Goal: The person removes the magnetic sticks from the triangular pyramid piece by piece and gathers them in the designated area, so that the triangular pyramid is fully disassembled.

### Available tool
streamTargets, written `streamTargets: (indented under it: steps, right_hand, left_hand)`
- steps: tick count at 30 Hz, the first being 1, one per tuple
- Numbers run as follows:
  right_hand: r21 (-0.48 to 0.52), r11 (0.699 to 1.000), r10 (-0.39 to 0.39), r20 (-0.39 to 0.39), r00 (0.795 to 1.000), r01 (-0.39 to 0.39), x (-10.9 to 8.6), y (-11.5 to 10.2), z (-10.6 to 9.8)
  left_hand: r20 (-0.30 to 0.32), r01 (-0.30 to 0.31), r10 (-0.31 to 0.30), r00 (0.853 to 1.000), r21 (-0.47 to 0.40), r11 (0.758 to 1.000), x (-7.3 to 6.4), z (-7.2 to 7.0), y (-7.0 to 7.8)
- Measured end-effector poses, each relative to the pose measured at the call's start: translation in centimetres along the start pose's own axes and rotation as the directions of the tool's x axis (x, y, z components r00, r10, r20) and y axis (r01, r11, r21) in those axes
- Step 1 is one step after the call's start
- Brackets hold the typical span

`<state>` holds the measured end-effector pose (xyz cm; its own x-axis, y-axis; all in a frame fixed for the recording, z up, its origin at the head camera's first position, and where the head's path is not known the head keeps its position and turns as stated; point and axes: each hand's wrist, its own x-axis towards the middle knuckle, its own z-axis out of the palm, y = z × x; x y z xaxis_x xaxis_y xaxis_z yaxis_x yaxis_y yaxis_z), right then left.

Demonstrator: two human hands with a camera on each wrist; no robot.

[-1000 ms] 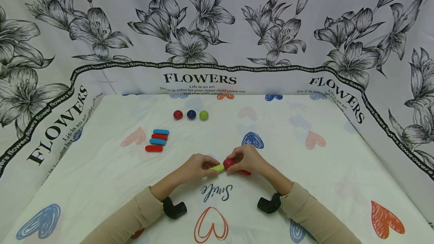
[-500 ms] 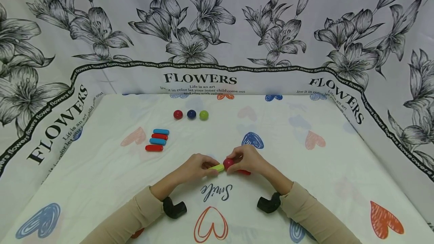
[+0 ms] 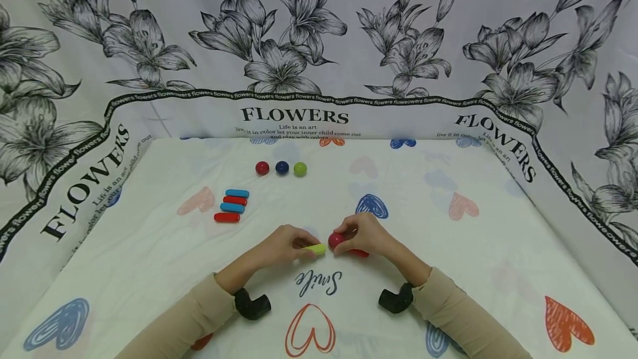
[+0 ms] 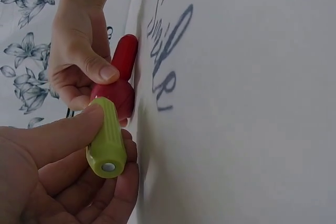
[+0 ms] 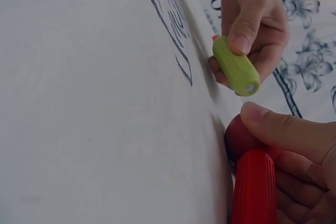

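My left hand [image 3: 284, 247] pinches a yellow-green ribbed magnetic stick [image 3: 316, 249] between thumb and fingers. A silvery metal disc shows in the end of that stick [image 4: 106, 135] in the left wrist view. My right hand [image 3: 370, 234] holds a red ball [image 3: 335, 240] between thumb and fingers, low over the cloth. Against the ball's right side lies a red ribbed stick [image 5: 254, 187], end-on to it. In the right wrist view a small gap separates the yellow-green stick [image 5: 235, 66] from the ball [image 5: 240, 136]. Fingers hide part of the ball.
Several blue and red sticks [image 3: 232, 208] lie in a stack-like row at left. Behind them stand a red ball [image 3: 262, 168], a dark blue ball [image 3: 282, 168] and a green ball [image 3: 300, 169]. A printed white cloth [image 3: 448, 248] covers the table, with a flowered curtain [image 3: 304, 26] behind.
My left hand has drawn slightly left with the yellow-green stick, whose end met the red ball before and now stands apart from it. The right hand has stayed in place.
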<state>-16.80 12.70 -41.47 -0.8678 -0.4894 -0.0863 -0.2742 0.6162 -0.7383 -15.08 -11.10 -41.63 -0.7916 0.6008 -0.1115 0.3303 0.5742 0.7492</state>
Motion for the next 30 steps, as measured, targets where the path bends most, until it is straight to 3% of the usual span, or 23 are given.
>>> streamTargets:
  steps: [7,15,23,30]
  right_hand:
    - [-0.008,1.000,-0.007,0.009,1.000,0.007,0.0,-0.1,-0.3]
    - [0.013,1.000,0.010,-0.014,1.000,-0.010,0.0,-0.1,0.2]
    - [0.023,1.000,0.007,-0.049,0.999,-0.006,0.2,-0.2,0.5]
    - [0.063,0.997,0.056,-0.078,0.995,-0.052,0.2,-0.3,0.8]
  left_hand:
    - [-0.032,0.030,-0.029,0.999,0.001,1.000,-1.0,-1.0,-0.7]
    - [-0.062,0.002,0.000,0.998,0.037,0.999,-2.0,-2.0,-1.4]
    - [-0.123,0.063,-0.057,0.991,0.045,0.997,-3.3,-3.5,-1.9]
    - [-0.130,0.095,-0.089,0.988,0.035,0.995,-4.5,-4.9,-2.7]
